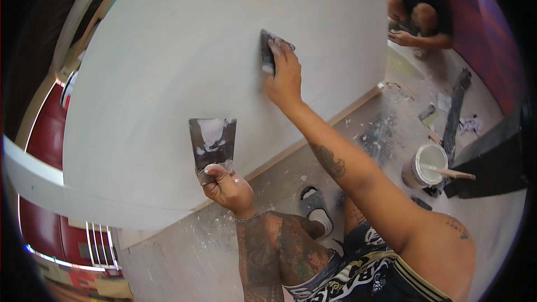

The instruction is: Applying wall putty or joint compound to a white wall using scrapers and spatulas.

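Note:
A broad white panel (168,61) stands in front of me, its surface smooth and pale. High on it, my right hand (286,78) presses a dark, flat putty knife (266,56) against the surface, fingers spread over the blade. Lower and to the left, my left hand (226,191) grips a second putty knife (212,142) by its lower end, blade upward. White filler (211,131) lies on that wide dark blade, and white smears mark the left thumb.
A bucket (413,170) with a stick (450,172) across it stands at right, beside a black box-like object (486,162) and a long dark piece (456,109). Another person (425,17) squats past the panel's right edge. White splatters and scraps mark the floor (168,257).

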Demonstrator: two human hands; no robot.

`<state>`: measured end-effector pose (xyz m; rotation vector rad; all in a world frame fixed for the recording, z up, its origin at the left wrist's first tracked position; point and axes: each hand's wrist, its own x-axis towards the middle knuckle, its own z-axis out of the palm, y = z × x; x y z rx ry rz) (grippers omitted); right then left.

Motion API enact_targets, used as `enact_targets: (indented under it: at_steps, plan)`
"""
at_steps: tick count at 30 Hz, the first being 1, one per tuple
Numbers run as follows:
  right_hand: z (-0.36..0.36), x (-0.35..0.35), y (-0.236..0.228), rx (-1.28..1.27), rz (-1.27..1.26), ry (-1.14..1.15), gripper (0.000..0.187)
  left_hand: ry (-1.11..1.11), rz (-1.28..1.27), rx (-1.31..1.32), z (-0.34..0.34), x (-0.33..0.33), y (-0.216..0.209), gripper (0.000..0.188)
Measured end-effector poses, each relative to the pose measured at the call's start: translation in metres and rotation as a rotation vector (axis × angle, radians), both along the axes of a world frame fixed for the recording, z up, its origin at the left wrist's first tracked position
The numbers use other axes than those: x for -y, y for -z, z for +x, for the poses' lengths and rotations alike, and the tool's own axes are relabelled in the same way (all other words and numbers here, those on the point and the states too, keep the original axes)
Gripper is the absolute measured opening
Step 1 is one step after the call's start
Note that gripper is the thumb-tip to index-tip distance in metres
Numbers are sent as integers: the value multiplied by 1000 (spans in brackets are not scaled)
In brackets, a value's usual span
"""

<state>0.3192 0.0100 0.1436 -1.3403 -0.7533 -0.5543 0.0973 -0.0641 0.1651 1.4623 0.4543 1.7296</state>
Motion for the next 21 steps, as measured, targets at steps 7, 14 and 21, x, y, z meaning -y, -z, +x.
enact_targets:
  at_steps: [7,14,21]
  plan:
    - [-79,-12,38,267,-176,-165,60,-93,-206,348,11,5,-16,29]
    - [-67,98,1,124,-158,-734,61,318,-754,326,-25,-24,-6,26]
    - [-29,163,23,419,-123,-1045,67,922,-1001,104,-4,-7,-19,23]
